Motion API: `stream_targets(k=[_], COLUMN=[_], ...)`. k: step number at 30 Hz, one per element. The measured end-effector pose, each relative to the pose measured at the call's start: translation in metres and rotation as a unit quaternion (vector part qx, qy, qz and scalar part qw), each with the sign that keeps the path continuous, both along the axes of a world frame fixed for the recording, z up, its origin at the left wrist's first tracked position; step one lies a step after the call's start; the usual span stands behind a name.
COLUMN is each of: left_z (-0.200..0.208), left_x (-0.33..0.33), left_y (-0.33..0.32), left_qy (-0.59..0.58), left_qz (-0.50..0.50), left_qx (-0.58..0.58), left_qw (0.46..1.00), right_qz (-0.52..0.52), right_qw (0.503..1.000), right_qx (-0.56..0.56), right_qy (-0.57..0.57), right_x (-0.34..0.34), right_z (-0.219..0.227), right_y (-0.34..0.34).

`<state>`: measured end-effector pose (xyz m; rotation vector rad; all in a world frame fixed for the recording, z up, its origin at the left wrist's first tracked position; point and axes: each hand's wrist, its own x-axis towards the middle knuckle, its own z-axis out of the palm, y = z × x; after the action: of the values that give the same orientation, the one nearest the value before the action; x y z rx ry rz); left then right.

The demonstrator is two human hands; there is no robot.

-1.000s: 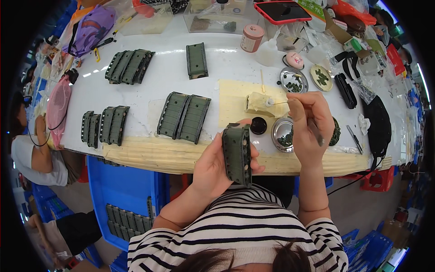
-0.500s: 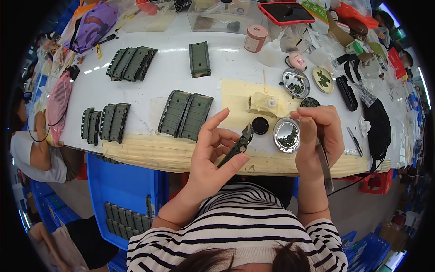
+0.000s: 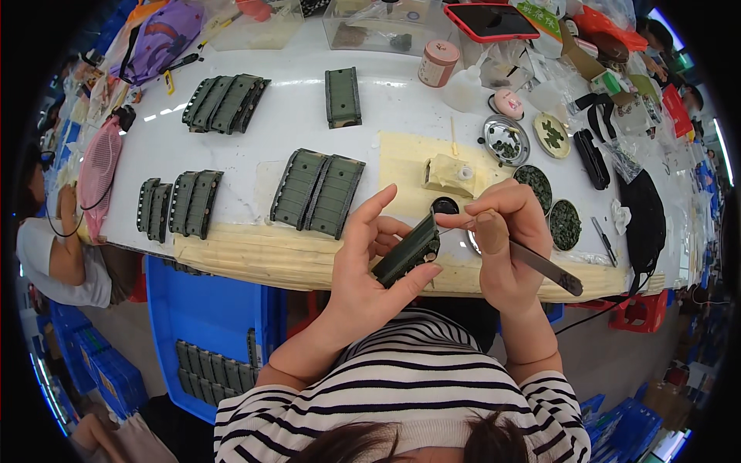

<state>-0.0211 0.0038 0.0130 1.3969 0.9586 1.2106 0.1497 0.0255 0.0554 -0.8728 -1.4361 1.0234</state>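
Note:
My left hand (image 3: 363,266) grips a dark green ribbed plastic part (image 3: 405,253), tilted up over the table's near edge. Pinched in my right hand (image 3: 507,251) are metal tweezers (image 3: 552,268), their tips close to the part's upper right edge; whether they touch it, or hold anything, is too small to tell. Behind the fingers lie a round black cap (image 3: 445,205) and a dish mostly hidden by my right hand. To the right stand round dishes of small dark green bits (image 3: 566,225). A yellowish wrapped block with a white nozzle (image 3: 463,174) sits just beyond my hands.
More green ribbed parts (image 3: 316,193) lie in groups on the left of the white table. Below it, a blue crate (image 3: 166,339) holds several others. A red-cased phone (image 3: 492,21), a pink jar (image 3: 438,63) and a knife (image 3: 604,241) lie around. A person sits at far left.
My right hand has moved left and down, bringing the tweezers to the part. The left hand has turned the part so more of its ribbed face shows.

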Motion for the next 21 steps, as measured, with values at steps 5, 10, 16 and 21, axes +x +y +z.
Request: stream_targets(k=[5,10,16,21], left_z=[0.0,-0.001,-0.013,-0.022], left_x=[0.0,-0.001,-0.007,-0.01], left_y=[0.0,0.0,-0.001,0.0], left_qy=[0.007,-0.011,-0.219,-0.254], left_qz=[0.002,-0.007,-0.136,-0.195], left_qx=[0.006,-0.006,-0.159,-0.154], left_qw=[1.0,1.0,0.953,0.935], right_qz=[0.0,-0.003,-0.213,-0.215], right_qw=[1.0,1.0,0.951,0.911], right_qx=[0.004,0.0,0.115,0.118], right_qy=[-0.007,0.022,-0.192,-0.333], right_x=[0.0,0.002,0.019,0.018], right_z=[0.0,0.0,-0.011,-0.011], right_y=[0.001,0.002,0.029,0.038])
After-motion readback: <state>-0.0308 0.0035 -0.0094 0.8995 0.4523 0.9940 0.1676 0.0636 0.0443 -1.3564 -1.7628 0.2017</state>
